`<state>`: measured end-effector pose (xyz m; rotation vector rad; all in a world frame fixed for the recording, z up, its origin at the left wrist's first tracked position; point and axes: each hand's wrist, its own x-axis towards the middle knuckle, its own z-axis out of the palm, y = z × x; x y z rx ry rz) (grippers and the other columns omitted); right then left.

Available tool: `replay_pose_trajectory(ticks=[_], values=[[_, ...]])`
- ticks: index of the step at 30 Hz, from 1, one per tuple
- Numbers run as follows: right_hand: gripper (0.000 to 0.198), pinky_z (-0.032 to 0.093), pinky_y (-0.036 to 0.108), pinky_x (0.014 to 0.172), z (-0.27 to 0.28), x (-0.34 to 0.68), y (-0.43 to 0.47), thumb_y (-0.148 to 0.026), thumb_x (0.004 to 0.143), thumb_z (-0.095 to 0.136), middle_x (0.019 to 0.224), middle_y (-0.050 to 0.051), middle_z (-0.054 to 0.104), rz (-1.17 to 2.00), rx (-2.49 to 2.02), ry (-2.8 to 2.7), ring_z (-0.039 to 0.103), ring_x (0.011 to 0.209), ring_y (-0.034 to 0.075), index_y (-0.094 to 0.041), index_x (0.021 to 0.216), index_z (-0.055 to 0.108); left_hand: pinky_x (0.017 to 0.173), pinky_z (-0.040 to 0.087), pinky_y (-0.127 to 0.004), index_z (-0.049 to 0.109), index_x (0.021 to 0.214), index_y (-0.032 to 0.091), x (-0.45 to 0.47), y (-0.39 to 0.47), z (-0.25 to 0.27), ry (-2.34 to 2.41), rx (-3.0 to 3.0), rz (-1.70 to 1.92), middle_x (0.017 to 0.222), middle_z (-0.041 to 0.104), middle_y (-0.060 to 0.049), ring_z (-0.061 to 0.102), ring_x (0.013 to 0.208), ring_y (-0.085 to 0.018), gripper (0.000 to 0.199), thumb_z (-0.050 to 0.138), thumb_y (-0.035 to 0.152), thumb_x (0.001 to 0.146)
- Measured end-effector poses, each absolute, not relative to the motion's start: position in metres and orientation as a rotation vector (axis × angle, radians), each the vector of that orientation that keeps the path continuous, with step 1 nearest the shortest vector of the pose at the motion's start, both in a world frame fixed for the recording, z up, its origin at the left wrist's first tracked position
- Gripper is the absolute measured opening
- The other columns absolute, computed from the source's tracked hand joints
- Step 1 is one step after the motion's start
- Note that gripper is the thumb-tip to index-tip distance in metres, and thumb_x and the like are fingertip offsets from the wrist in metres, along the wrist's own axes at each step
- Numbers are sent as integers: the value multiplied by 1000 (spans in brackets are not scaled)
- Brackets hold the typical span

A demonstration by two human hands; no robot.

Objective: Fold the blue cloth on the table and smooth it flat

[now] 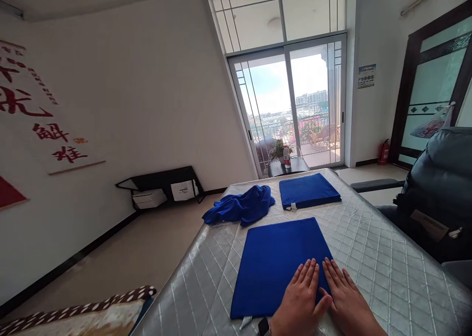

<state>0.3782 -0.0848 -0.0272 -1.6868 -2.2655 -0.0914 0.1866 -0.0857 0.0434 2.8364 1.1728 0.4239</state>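
Note:
A blue cloth (273, 262), folded into a flat rectangle, lies on the silver quilted surface (372, 257) with a white tag at its near edge. My left hand (303, 293) rests flat on its near right part, fingers stretched out. My right hand (343, 291) lies flat beside it along the cloth's right edge, fingers together and extended. Neither hand grips anything. Behind is a folded blue stack (309, 190) with a white tag at its near left corner. To its left a blue cloth (241, 206) lies crumpled.
Right of the quilted surface stands a black leather chair (444, 174) with dark items on it. A small dark table (300, 165) with a bottle (286, 156) stands beyond the far end, before sliding glass doors. A patterned blanket (106, 316) shows at lower left.

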Motion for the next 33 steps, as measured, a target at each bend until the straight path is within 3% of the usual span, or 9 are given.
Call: replay_pose_trajectory(ticks=[4,9,17,27,33], values=[[54,33,52,117,-26,380,-87,-32,98,37,160,8,31,-151,-1653,-2304,28,148,28,-21,150,44,125,25,-39,0,160,21,209,-89,43,1141,2792,416,166,15,-4,17,153,-20,67,25,51,106],[60,30,50,119,-17,378,-88,-47,101,31,160,8,28,-57,-1751,-2243,28,148,26,-16,152,40,125,24,-43,1,159,24,165,-93,34,1298,2735,329,166,10,-3,15,153,-22,67,24,54,105],[65,26,49,121,-15,378,-88,-53,100,24,162,6,28,38,-1758,-2219,23,150,24,-17,154,36,122,29,-47,8,157,23,44,-115,19,1817,2479,103,165,16,-4,21,152,-26,68,24,60,103],[64,32,53,118,-27,390,-76,-54,99,31,160,7,31,30,-1721,-2309,28,147,28,-19,151,44,113,43,-42,22,156,26,5,-117,-14,1882,2497,430,159,35,-4,40,144,-28,68,37,60,100],[65,31,52,118,-17,391,-76,-54,99,30,160,7,28,36,-1781,-2351,27,147,28,-18,152,41,110,45,-41,14,157,30,0,-115,-29,1862,2543,606,158,40,-1,46,140,-27,68,37,60,100]])
